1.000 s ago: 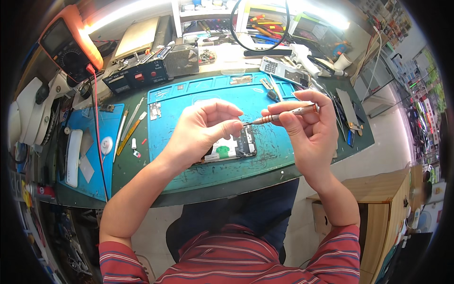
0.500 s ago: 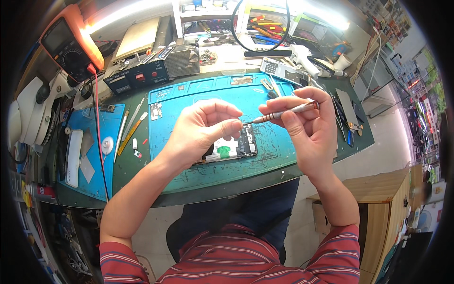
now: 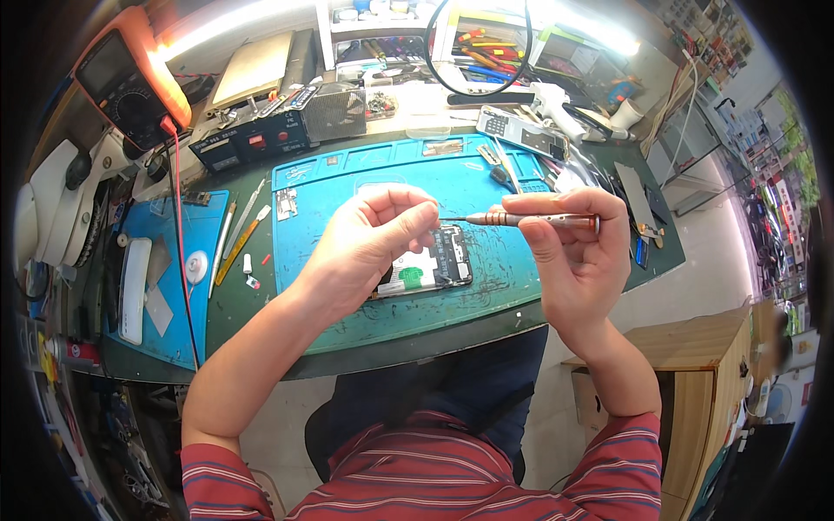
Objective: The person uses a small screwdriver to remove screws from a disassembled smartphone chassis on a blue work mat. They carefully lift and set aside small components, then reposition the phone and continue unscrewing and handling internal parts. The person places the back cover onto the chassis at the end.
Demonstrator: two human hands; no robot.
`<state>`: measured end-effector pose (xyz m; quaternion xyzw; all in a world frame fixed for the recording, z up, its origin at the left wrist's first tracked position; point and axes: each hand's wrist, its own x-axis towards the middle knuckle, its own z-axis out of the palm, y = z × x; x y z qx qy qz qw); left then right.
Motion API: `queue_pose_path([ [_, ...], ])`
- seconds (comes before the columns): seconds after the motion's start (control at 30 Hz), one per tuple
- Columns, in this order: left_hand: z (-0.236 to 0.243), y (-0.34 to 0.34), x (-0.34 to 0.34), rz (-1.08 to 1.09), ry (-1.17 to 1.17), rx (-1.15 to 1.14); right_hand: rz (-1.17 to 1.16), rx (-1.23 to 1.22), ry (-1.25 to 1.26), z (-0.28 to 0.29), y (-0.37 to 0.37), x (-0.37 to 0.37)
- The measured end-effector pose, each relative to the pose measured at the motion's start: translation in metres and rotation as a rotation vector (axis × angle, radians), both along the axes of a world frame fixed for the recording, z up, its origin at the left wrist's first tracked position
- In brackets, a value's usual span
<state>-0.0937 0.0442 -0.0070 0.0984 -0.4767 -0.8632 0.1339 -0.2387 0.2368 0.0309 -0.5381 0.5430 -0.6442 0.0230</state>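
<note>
Metal s/driver [image 3: 504, 220] in R hand [image 3: 580, 256] pinch, L hand [image 3: 360, 247] w/ tips together, contents unclear, phone [image 3: 452, 260] part-hidden

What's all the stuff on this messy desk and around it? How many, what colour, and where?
workbench: one, dark green, across the middle
large mat: one, blue, on the workbench
small mat: one, blue, left side
opened phone: one, black and white with green, on the large mat
precision screwdriver: one, silver and coppery, held pointing left
multimeter: one, orange and black, upper left
wooden cabinet: one, light brown, lower right
light strips: two, white, top
small clutter: too many to count, mixed colours, around the edges
striped sleeves: two, mostly red, bottom
left hand: one, bare, by the screwdriver's tip
right hand: one, bare, around the screwdriver's handle
</note>
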Motion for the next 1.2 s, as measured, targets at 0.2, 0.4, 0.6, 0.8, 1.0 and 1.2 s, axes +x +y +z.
queue_pose_path([
  [0.2,0.005,0.001,0.000,-0.027,0.023,0.087,0.013,-0.002,-0.007,0.003,-0.003,0.001],
  [0.4,0.004,0.000,0.002,-0.061,0.025,0.189,0.002,0.012,0.001,0.003,-0.006,0.003],
  [0.6,0.007,0.002,0.003,-0.013,-0.026,0.213,0.030,-0.012,0.012,0.000,-0.010,0.003],
  [0.8,0.003,0.000,0.003,0.016,-0.031,0.203,0.029,0.004,0.024,0.001,-0.012,0.004],
  [1.0,0.008,0.005,0.001,0.074,-0.058,0.197,0.065,0.040,0.074,0.004,-0.014,0.005],
  [1.2,0.008,0.006,0.002,0.068,-0.061,0.194,0.065,0.052,0.094,0.002,-0.012,0.003],
])
